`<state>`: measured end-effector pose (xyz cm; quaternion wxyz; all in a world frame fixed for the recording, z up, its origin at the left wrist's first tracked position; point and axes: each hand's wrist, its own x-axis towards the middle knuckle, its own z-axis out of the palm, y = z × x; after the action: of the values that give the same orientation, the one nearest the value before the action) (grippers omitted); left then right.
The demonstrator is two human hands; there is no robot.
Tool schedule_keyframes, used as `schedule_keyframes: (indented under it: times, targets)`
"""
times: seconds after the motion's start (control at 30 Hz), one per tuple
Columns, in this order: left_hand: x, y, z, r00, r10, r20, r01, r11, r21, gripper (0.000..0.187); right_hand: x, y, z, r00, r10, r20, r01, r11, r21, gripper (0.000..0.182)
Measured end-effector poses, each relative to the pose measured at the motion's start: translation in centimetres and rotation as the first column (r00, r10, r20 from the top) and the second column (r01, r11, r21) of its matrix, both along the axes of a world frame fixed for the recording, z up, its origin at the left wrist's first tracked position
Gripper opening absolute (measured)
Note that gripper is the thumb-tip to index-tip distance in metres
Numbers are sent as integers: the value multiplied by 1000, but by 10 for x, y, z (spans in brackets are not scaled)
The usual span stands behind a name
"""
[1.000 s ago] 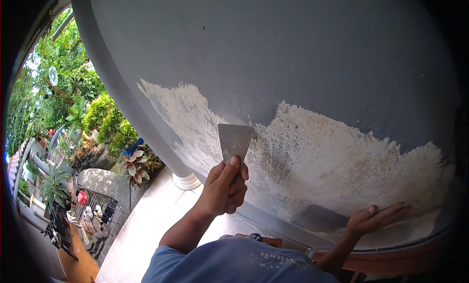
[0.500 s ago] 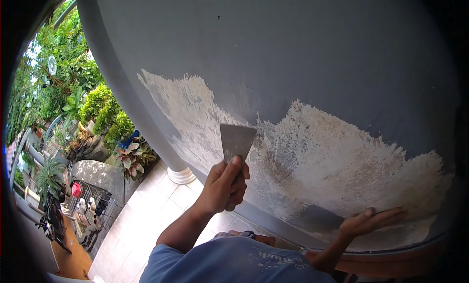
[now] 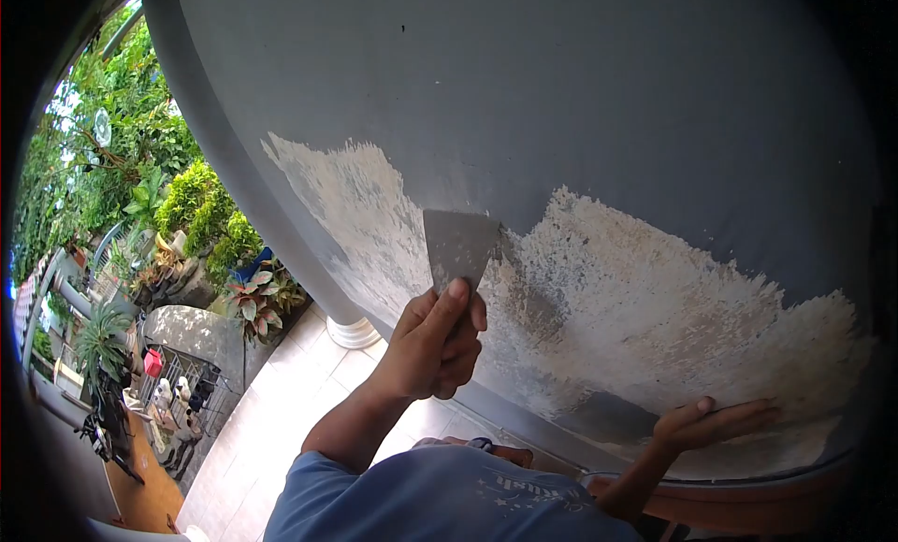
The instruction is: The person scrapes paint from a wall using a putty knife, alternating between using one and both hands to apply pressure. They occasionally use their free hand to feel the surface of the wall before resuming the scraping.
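A gray wall [image 3: 486, 102] fills most of the view, with a rough, pale patch [image 3: 636, 289] where its paint is gone. My left hand [image 3: 438, 341] is closed round the handle of a flat metal scraper [image 3: 460, 243], thumb on top. The scraper's wide edge points up, at the upper border of the pale patch; whether it touches the wall is unclear. Lower right, my right hand [image 3: 716, 423] is spread against or close to the pale surface, fingers stretched to the right, with no tool visible in it.
A rounded column [image 3: 281, 233] with a white base [image 3: 352, 333] edges the wall on the left. Beyond are pale floor tiles [image 3: 271, 420], green plants [image 3: 192, 201] and a wire rack [image 3: 178, 392] with small items. A reddish-brown curved edge [image 3: 739, 505] lies below my right hand.
My left hand and the scraper have moved slightly up along the wall. My right hand has stayed in nearly the same place.
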<state>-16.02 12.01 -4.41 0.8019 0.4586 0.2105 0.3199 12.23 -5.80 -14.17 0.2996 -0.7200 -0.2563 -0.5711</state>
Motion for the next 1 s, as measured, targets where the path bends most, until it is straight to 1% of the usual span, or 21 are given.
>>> schedule_keyframes:
  times: [0.07,0.17,0.27,0.47,0.57,0.67,0.8,0.9,1.0]
  targets:
    - [0,2,3,1000,-11,10,11,999,31,41,-2,0,0,1000,-4,-9,4,1000,1,75]
    - [-7,0,-3,999,15,-45,-15,1000,4,41,-1,0,1,1000,3,-7,-3,1000,0,75]
    - [-7,1,-15,999,20,-48,-20,1000,11,41,-2,1,2,1000,16,6,-16,1000,2,74]
    - [0,4,-4,1000,-3,1,3,999,44,41,-3,-1,2,1000,6,-8,-6,1000,-11,72]
    - [-5,3,-8,1000,0,-23,0,1000,24,41,-1,-3,0,1000,25,4,-25,1000,-10,72]
    - [-5,3,-18,1000,0,-11,0,1000,31,41,-1,-1,1,1000,22,17,-22,1000,-8,72]
    - [5,3,6,1000,-7,11,6,999,52,41,-6,0,3,1000,18,-16,-18,1000,0,72]
    - [5,5,4,1000,16,3,-16,994,112,41,-6,0,3,1000,19,-8,-19,1000,2,72]
    - [-3,-1,-5,999,24,-36,-25,1000,-19,41,-2,-1,0,1000,29,12,-29,1000,0,73]
